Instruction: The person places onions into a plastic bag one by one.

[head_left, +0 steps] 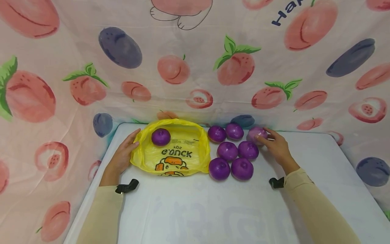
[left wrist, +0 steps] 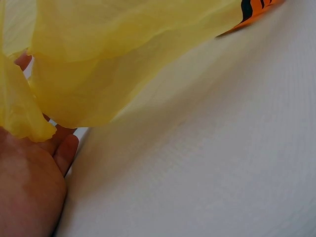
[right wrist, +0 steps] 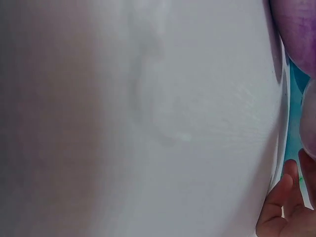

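A yellow plastic bag (head_left: pixel 182 162) printed with a duck lies with its mouth spread wide, one purple onion (head_left: pixel 160 137) inside. My left hand (head_left: pixel 122 154) holds the bag's left rim; in the left wrist view the thin yellow film (left wrist: pixel 94 94) hangs over part of the fingers. To the right of the bag, my right hand (head_left: pixel 276 145) grips a paler, shiny purple onion (head_left: pixel 256 135) between thumb and fingers. The right wrist view catches only the edge of that held onion (right wrist: pixel 309 121) and some fingers (right wrist: pixel 281 190).
Several more purple onions (head_left: pixel 227 151) sit close together in rows against the bag's right side. All of this stands on a white-covered table (head_left: pixel 195 206). A fruit-printed cloth (head_left: pixel 210 67) rises behind the table's back edge.
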Motion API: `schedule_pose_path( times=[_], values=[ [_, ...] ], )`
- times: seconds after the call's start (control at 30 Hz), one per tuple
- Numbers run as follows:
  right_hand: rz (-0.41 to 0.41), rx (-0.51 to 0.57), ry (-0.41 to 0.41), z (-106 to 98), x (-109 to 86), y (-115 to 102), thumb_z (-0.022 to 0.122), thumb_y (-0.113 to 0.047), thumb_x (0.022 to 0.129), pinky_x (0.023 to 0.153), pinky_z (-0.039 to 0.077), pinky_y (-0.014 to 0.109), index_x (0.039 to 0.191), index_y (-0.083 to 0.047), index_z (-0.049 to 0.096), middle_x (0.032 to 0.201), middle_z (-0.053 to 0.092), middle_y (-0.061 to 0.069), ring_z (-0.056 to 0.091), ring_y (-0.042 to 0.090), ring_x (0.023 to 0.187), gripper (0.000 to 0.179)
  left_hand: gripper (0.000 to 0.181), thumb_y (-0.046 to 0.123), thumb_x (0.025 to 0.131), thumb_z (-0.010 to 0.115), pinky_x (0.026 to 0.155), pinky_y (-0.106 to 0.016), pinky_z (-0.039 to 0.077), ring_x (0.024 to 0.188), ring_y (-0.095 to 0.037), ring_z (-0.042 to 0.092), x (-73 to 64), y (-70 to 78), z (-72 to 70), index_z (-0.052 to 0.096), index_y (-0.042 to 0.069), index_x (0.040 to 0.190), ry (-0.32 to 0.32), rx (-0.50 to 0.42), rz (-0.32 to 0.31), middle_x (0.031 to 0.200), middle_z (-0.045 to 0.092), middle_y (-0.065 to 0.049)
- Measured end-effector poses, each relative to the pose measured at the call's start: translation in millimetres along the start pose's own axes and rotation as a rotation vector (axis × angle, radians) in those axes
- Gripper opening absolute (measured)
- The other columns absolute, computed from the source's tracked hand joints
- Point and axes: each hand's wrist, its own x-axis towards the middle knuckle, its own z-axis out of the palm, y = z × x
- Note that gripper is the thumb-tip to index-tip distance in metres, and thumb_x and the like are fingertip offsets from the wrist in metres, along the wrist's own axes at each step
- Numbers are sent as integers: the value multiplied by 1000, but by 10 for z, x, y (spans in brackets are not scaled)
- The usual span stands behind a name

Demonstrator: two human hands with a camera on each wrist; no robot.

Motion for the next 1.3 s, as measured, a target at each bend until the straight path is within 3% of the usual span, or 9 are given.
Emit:
schedule_pose_path(
  times=[0.17,0.33,0.73,0.97,1.3],
  values=[
    [-9,6,13,1,-30,-23,67,-62,91,78,51,22,160,-24,35,153,47,25,49,40,135,86,62,27,108,49,105,-10,41,152,-16,26,-2,1,3,24,15,163,2,-2,4,172,16,-4],
    [-29,8,45,2,-65,-50,68,-62,90,71,50,17,159,-24,38,149,51,25,52,39,132,84,62,27,108,49,106,-10,40,151,-14,27,-7,2,0,23,14,163,0,-5,7,172,16,-5],
    [-64,-31,132,3,-168,-247,68,-63,90,84,47,28,155,-23,45,141,60,22,57,37,130,80,62,28,108,49,106,-10,41,150,-13,28,-11,8,2,24,17,164,-5,-10,0,172,16,-4],
    [-91,-5,119,70,-254,-448,71,-63,88,103,48,53,155,-22,46,147,56,23,53,40,134,83,58,29,108,49,105,-10,41,150,-14,28,-11,5,6,29,25,162,1,1,-3,172,17,-4],
    [-136,8,89,223,-365,-721,71,-64,87,105,48,55,153,-26,49,143,60,19,55,36,131,79,62,28,108,50,105,-9,40,154,-21,21,0,14,10,24,18,164,10,-3,-24,173,15,-4]
  ],
)
